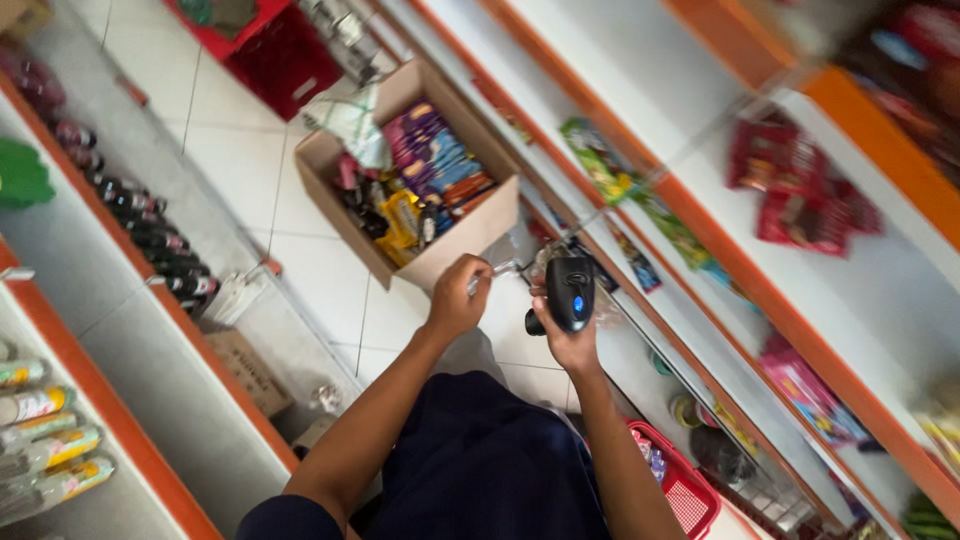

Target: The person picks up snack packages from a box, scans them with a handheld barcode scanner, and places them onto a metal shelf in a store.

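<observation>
My right hand (570, 340) grips a black handheld scanner (570, 290) with a small blue light on its back. My left hand (458, 300) is closed on the edge of a small clear-wrapped packet (520, 262), held just in front of the scanner. Both hands hover above the floor, close to an open cardboard box (480, 225) packed with colourful snack packets, purple boxes and dark bottles. I am low down, with my dark trousers below the hands.
White shelves with orange edges run along both sides. Dark bottles (150, 225) line the left shelf, and red and green snack packets (800, 200) lie on the right one. A red basket (685, 490) sits at my right; a red crate (270, 50) stands beyond the box.
</observation>
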